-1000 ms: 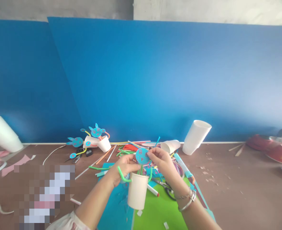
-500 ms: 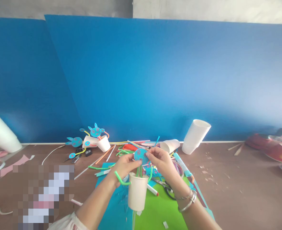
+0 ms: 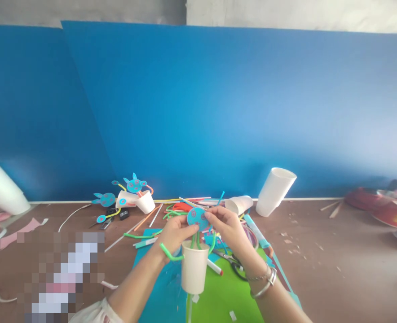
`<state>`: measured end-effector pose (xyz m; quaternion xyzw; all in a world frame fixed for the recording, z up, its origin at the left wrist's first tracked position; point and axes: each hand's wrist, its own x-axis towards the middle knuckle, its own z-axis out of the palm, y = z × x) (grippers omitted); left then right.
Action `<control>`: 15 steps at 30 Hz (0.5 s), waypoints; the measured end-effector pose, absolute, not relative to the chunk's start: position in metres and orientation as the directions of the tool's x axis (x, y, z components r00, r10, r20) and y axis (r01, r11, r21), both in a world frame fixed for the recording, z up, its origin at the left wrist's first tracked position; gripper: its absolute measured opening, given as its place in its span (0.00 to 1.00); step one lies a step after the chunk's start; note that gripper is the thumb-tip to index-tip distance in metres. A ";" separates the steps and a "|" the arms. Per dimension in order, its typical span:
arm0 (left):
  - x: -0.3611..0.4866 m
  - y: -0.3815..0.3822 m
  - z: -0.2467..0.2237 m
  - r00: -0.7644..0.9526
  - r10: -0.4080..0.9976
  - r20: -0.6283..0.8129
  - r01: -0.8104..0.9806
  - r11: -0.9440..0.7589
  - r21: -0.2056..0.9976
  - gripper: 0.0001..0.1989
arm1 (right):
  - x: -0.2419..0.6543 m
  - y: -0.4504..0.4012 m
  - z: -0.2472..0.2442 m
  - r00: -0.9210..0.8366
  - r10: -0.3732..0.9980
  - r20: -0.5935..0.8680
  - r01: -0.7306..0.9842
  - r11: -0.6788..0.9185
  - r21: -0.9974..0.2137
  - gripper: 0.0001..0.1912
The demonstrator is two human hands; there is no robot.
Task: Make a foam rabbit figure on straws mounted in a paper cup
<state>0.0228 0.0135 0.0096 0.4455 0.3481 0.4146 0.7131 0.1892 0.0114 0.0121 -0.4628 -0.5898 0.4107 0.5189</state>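
Between my two hands is a round blue paper face with red-pink drawn features. My left hand pinches its left and lower edge, thumb in front. The fingertips of my right hand grip its right edge. Below the face, green stems run down into a white paper cup. A bent green pipe sticks out from the cup's left side, and another rises at its right. The cup hangs upright over the blue and green sheets.
Scissors and a red-tipped marker lie right of the cup. Behind are two cup figures with blue rabbit faces, a lying cup and stacked cups. Paper scraps dot the brown table.
The blue face has shifted very slightly left between my fingers, and the cup has moved up a little. Both hands keep their grip.
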 end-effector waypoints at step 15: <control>0.016 0.016 0.013 0.448 0.893 -0.027 -0.248 0.153 0.957 0.19 | 0.190 0.008 0.012 -0.125 0.943 0.308 0.277 0.331 -0.902 0.13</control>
